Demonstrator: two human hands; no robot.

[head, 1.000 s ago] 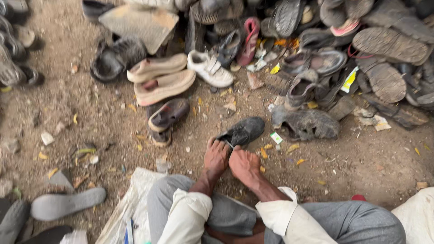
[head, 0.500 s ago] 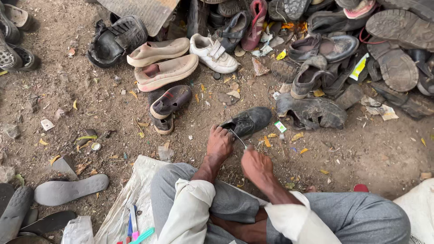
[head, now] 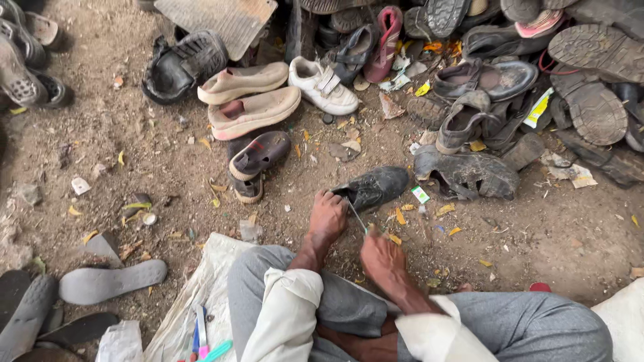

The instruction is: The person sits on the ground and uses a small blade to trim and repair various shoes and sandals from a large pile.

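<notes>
Since a moment ago our right hand (head: 381,258) has drawn back toward six o'clock, fingers pinching a thin thread (head: 357,218), while our left hand (head: 327,216) presses the black shoe (head: 376,186), seemingly light and bendable, best gripped at its heel.

My left hand (head: 327,218) reaches forward past my knees, fingers curled down, knuckles up. My right hand (head: 380,253) sits nearer my body, just right of the left hand, its grip pinched shut, forearm bare below a rolled pale sleeve.
</notes>
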